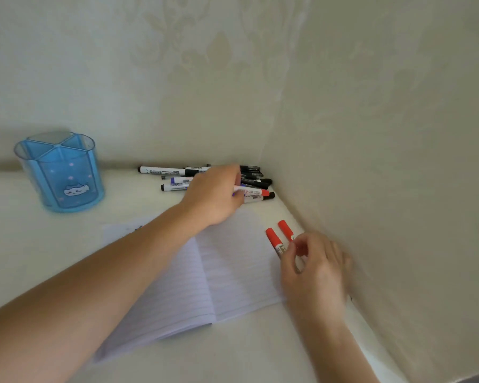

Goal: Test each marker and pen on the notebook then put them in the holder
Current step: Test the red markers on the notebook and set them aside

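At the back corner of the surface, the pile of markers (177,172) lay loose against the wall, mostly black-capped, with a few blue ones among them. The left hand (213,194) had reached across to it, and its fingers were curled around a red-ended marker (253,192) at the near edge of the pile. The right hand (313,264) pinched a pair of red-capped markers (273,237) between thumb and fingertips, their caps pointing away over the right edge of the notebook (233,258). The notebook lay open on blank ruled pages just in front of the pile, partly under the left forearm. The holder (64,172), a blue tub split into compartments, stood well apart at the left rear and looked empty.

The step in hand seemed to be picking markers out for testing. To do it well, the left hand would want to lift its marker straight up, not drag it, since the others lay touching it and could roll. Uncapping would probably need both hands, so one hand's load might first have to go down.

Room was tight on the right, where the wall (385,161) met the surface (25,244) just beside the right hand. The left side lay open between notebook and holder, a fair path for carrying markers across.
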